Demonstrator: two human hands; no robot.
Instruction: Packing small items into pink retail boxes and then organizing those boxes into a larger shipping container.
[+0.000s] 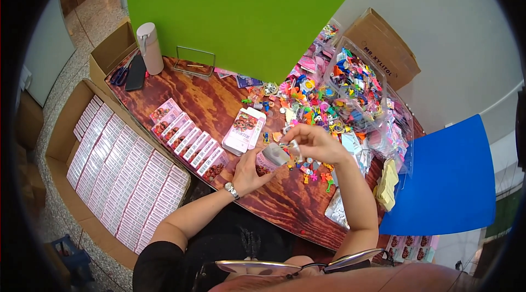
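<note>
My left hand (251,174) is wrapped round a small pink printed box (264,165) near the front of the table. The box lies tilted, and its open end faces my right hand. At that opening my right hand (319,144) pinches a small whitish piece (296,151); its kind is too small to make out. Just beyond my left hand lies another pink box (244,129) with its white flaps open. Small coloured plastic toys (309,171) are scattered under and beside my right hand.
A row of pink boxes (189,141) stands to the left. Left of the table, a carton (60,155) holds many packed boxes. A clear bin (359,81) of toys, a pink bottle (150,48), a dark phone (135,72), yellow cloth (387,185) and a blue panel (446,182) surround the work area.
</note>
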